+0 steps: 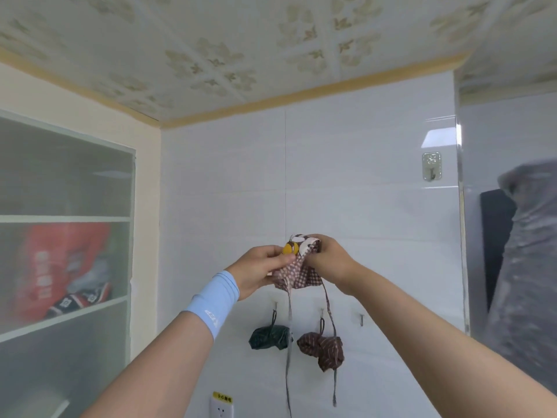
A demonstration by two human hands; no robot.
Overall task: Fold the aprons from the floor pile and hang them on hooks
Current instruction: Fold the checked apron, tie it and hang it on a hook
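The left hand (261,268) and right hand (327,260) both pinch a balled checked apron (297,271), held up in front of the tiled wall (361,212); it looks soft and light, liable to unroll; its two ties (330,315) dangle, best gathered into a loop; below the apron, a green bundle (269,337) and brown bundle (322,346) hang on hooks; right of them, a spare hook (361,318).

A small yellow label (222,397) above the wall socket (221,411) carries dark characters, too small to read. White lettering on the red bag (57,267) and the blue wristband (212,300) is blurred.
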